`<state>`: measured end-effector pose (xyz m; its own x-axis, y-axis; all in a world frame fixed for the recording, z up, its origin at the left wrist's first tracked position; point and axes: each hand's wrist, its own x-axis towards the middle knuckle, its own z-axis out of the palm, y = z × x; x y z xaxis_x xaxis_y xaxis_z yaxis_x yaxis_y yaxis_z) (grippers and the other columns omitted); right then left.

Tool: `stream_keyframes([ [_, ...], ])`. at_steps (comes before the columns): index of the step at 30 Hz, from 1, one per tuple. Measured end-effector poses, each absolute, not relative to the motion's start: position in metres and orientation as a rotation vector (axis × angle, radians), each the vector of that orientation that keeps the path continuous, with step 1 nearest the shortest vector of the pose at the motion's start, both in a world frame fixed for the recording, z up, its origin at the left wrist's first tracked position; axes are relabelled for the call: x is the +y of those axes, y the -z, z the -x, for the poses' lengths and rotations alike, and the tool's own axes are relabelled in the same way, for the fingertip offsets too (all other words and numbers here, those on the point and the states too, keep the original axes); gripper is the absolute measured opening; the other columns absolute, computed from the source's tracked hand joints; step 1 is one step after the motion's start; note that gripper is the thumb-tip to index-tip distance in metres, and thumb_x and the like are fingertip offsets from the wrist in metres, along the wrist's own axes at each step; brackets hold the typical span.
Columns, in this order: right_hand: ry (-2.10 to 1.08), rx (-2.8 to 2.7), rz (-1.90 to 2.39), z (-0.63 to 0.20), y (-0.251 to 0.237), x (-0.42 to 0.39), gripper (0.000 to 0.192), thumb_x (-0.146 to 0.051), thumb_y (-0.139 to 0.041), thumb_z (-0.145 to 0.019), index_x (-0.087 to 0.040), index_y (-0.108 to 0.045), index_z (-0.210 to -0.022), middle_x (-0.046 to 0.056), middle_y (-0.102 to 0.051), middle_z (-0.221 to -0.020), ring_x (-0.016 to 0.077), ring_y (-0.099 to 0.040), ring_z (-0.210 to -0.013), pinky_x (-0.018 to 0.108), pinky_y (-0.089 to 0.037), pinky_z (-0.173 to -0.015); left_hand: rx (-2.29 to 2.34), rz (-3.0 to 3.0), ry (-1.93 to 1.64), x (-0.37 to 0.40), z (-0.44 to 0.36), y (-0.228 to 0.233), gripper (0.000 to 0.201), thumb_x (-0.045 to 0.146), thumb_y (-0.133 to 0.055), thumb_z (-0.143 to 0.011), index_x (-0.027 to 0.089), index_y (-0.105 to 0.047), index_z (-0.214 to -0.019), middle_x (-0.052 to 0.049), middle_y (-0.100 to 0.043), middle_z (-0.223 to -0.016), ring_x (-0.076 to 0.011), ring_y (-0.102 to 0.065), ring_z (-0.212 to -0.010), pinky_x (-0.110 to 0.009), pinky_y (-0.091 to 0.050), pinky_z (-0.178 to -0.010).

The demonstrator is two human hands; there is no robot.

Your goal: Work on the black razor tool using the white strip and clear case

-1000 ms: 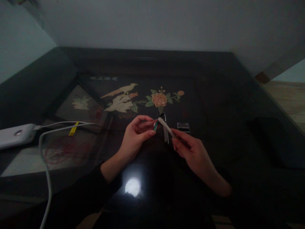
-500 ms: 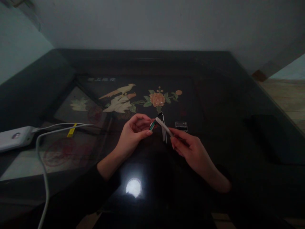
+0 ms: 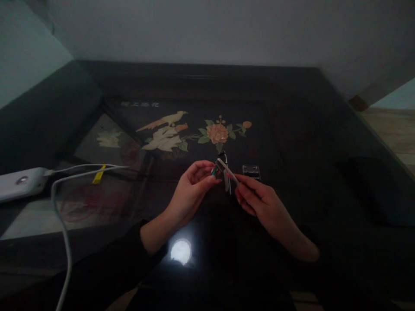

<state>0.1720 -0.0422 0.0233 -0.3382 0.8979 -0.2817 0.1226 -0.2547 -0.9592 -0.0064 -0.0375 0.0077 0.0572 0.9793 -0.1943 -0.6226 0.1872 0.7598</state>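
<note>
My left hand (image 3: 197, 185) is closed, pinching a small green piece (image 3: 214, 172) between thumb and fingers; it looks like a little circuit board, though most of it is hidden. My right hand (image 3: 262, 201) grips a slim pale-handled brush (image 3: 228, 169), seemingly a toothbrush. Its dark-looking head meets or nearly meets the upper end of the green piece; contact is unclear. Just behind the brush lies a thin pale tool with a black end (image 3: 226, 181), partly covered. To the right of it sits a small black, shiny rectangular part (image 3: 251, 172).
The glossy black table (image 3: 301, 129) bears a bird-and-flower picture. On the left a white power bank (image 3: 22, 183) has a white cable (image 3: 63, 224) plugged in, with a yellow tag (image 3: 98, 175). A dark flat object (image 3: 385, 190) lies at right.
The brush has turned so that its dark side shows at the tip, where its pale back showed before. Both hands appear slightly further right, as the whole view has shifted a little.
</note>
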Motion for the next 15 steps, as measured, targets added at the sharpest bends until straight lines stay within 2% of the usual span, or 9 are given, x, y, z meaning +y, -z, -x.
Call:
stream_keyframes([
  [15, -1.566, -1.572, 1.312, -0.1731, -0.0237, -0.0412, 0.047, -0.028, -0.048, -0.093, -0.011, -0.060, -0.134, -0.002, -0.048, -0.067, 0.0085, -0.039, -0.051, 0.022, -0.031, -0.046, 0.853, -0.532, -1.304, -0.0374, 0.0084, -0.0076, 0.036, 0.025, -0.089, -0.063, 0.017, -0.067, -0.090, 0.001, -0.067, -0.085, -0.0098, -0.065, -0.079, -0.018, -0.054, -0.070],
])
